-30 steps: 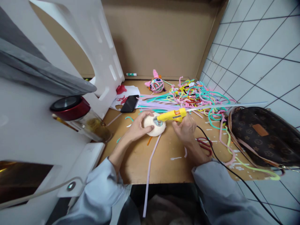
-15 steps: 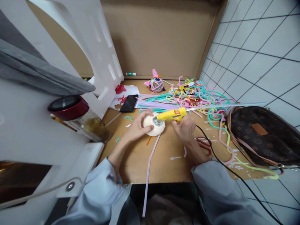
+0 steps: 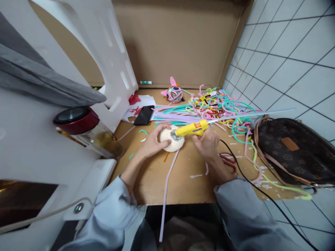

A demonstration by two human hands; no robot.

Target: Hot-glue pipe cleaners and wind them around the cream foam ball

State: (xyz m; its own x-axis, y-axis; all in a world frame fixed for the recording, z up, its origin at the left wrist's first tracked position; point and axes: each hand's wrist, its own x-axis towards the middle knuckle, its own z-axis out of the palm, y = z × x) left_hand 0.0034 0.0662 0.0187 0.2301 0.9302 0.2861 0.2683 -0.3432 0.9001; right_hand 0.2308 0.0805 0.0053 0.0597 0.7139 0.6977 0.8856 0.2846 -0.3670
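Note:
My left hand (image 3: 154,141) grips a round cream-coloured ball (image 3: 171,144) from its left side, thumb in front and fingers behind. A greyish patch shows on the ball's upper right face. My right hand (image 3: 208,141) is wrapped round the handle of a yellow glue gun (image 3: 192,128). Its nozzle points left and meets the ball at the grey patch; whether it touches I cannot tell. A long clear glue stick (image 3: 251,114) sticks out of the gun's back. A lilac pipe cleaner (image 3: 167,184) runs from below the ball over the table's front edge.
Tangled pipe cleaners (image 3: 220,104) lie at the back right, beside a decorated ball (image 3: 174,94) with pink ears. Red scissors (image 3: 228,162), a phone (image 3: 144,115), a brown handbag (image 3: 290,150) and a glass bottle (image 3: 91,130) surround my hands. A black cord (image 3: 251,183) trails right.
The back end of the glue stick has tipped up slightly. Both hands and the ball stay almost where they were.

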